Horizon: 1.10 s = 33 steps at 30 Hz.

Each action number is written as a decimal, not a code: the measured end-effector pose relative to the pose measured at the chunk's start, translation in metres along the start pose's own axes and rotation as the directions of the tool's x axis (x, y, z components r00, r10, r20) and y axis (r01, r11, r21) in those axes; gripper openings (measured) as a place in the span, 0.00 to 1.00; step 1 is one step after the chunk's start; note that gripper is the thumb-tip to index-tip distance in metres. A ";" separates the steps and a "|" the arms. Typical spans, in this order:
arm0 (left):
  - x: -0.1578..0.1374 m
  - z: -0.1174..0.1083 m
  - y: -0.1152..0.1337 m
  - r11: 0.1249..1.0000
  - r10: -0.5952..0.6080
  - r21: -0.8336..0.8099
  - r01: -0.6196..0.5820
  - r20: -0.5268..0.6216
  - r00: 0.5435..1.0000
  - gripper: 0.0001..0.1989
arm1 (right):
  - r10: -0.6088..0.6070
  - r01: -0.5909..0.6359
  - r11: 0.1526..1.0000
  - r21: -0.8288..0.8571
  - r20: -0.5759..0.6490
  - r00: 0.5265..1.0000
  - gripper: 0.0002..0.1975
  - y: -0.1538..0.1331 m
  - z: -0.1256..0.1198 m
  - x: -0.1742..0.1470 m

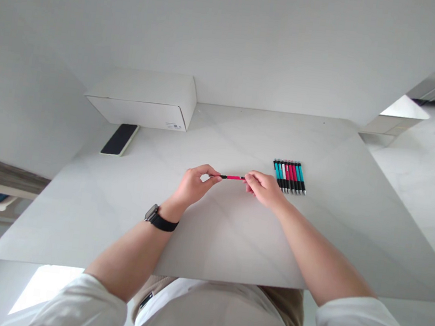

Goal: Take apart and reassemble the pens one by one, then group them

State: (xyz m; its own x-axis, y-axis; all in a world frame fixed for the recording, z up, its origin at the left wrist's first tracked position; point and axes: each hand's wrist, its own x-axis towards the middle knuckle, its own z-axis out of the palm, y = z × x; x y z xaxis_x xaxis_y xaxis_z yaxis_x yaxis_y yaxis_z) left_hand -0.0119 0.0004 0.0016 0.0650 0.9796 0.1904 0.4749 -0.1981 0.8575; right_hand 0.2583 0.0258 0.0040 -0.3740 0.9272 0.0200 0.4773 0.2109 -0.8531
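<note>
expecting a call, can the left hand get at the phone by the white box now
Probably yes: nothing seems to stand between the left hand and the phone. That hand is pinching one end of the red pen, though, so it would likely need to let go first.

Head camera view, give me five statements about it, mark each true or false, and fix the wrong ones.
The left hand and right hand both hold the red pen. True.
The black watch is on the right wrist. False: it is on the left wrist.
The row of pens lies on the table. True.
All pens in that row are teal. False: red and white show too.
The phone lies on the near side of the white box. True.
</note>
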 end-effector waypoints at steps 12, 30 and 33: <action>0.000 0.000 -0.001 1.000 0.012 0.000 -0.012 0.003 1.000 0.13 | -0.035 0.035 0.999 0.001 -0.028 0.999 0.17 0.005 0.000 0.003; -0.001 -0.002 0.003 0.983 0.162 0.057 -0.172 0.140 0.977 0.13 | -0.013 0.036 0.971 0.236 -0.098 0.995 0.16 0.003 -0.003 0.006; -0.001 0.000 0.001 0.967 0.223 0.073 -0.244 0.218 0.950 0.14 | -0.025 0.044 0.984 0.175 -0.108 0.994 0.17 0.003 0.000 0.005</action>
State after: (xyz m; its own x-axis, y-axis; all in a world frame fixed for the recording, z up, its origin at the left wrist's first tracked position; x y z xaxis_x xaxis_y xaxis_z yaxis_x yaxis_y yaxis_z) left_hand -0.0117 -0.0010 0.0028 0.3587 0.8942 0.2678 0.5077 -0.4276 0.7479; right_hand 0.2574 0.0314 0.0014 -0.2975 0.9497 0.0979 0.3136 0.1940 -0.9295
